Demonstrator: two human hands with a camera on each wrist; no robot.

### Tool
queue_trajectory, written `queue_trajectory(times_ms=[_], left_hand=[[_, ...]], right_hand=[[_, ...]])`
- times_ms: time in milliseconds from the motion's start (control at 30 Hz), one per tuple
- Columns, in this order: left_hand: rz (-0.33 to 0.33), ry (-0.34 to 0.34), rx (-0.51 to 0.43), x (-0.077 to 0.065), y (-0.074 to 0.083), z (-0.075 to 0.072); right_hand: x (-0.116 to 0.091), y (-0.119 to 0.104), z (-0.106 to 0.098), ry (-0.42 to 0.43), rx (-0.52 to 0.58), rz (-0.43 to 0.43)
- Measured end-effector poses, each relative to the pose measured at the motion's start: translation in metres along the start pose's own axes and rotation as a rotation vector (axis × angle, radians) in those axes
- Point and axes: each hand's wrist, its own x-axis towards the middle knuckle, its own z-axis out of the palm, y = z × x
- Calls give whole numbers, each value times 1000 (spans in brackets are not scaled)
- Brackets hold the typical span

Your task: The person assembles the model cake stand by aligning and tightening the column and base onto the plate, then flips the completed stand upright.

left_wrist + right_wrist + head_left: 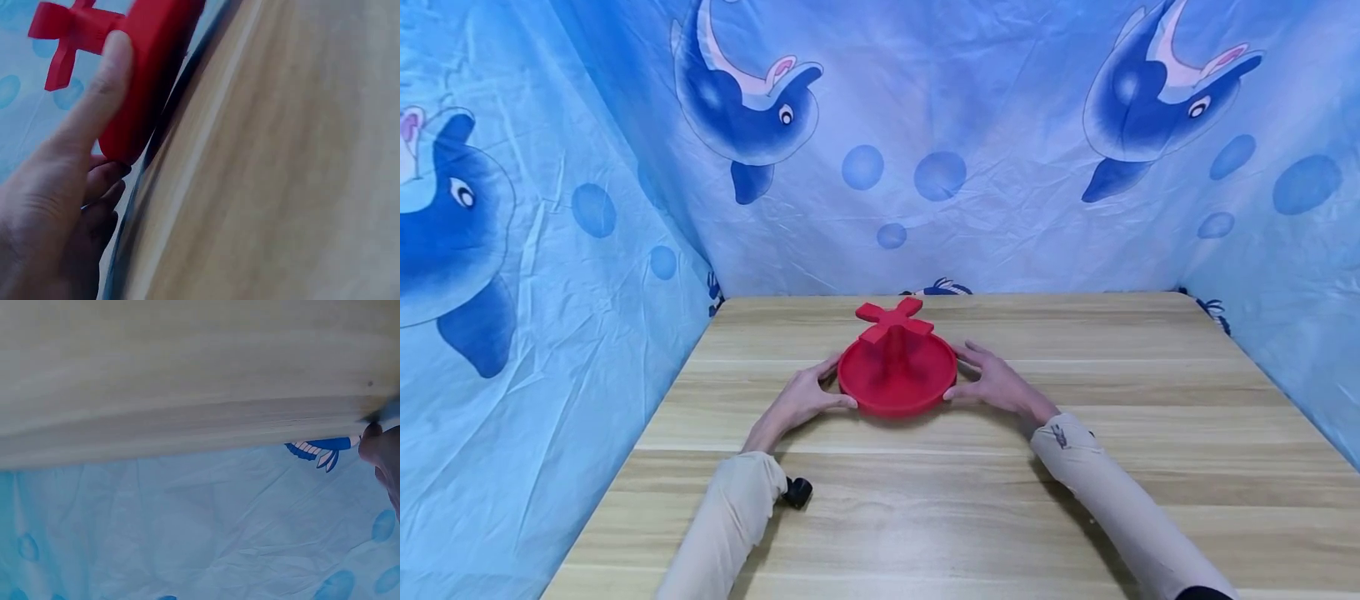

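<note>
A red round tray (898,400) with a raised rim is near the middle of the table. From its centre rises a red post topped by a four-armed cross (895,319). My left hand (805,397) grips the tray's left side. In the left wrist view its thumb (115,62) lies on the red rim, and the other fingers curl at the lower edge. On the opposite side, my right hand (996,385) holds the rim between thumb and fingers. The right wrist view catches only a few fingers (381,453) at its right edge, without the tray.
The wooden table (910,517) spreads around the tray on all sides. Blue sheeting (970,242) printed with dolphins and bubbles stands behind it and along both sides. A small black object (798,492) sits at the left sleeve's cuff.
</note>
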Motion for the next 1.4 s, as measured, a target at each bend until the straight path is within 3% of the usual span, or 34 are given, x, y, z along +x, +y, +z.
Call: queue_trajectory(times_ms=[100,333,533,700,867,967,1133,1400], left_hand=[[-7,17,-51,1,3,1],[-41,36,-266,2,18,2],[-43,37,-340,0,35,-1],[-94,11,-423,-1,53,-7],[-134,-31,-428,1,71,-14],[-178,-51,-506,3,84,-19],[-260,-140,-632,10,102,-29],[-336,-328,-541,21,120,-46]], right_hand=[[-5,-2,-5,28,61,-9],[-13,-13,-11,95,210,-13],[-19,-20,-13,173,296,41],[-25,-30,-17,216,271,50],[-29,-50,-30,283,224,75],[-31,-64,-41,306,175,123],[-34,-85,-59,223,111,217],[-33,-104,-83,-9,49,247]])
